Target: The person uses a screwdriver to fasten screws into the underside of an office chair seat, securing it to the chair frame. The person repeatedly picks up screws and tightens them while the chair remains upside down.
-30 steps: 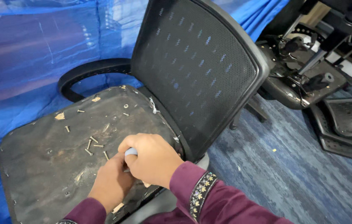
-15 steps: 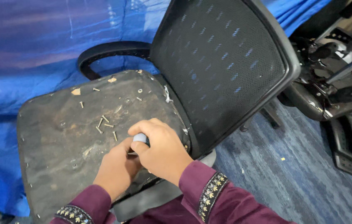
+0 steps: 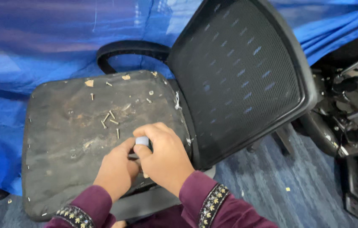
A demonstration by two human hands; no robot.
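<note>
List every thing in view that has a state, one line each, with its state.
left hand: curled, fingers against the small grey-blue object
right hand: closed over the small grey-blue object
chair seat: bare, dirty, worn
loose screws: scattered on the seat
mesh backrest: leaning back, intact
armrest: attached

Blue tarp (image 3: 39, 38) hangs behind, a black armrest (image 3: 130, 48) curves before it, dismantled black chair parts (image 3: 352, 114) sit heaped at right on blue-grey carpet (image 3: 272, 181).
</note>
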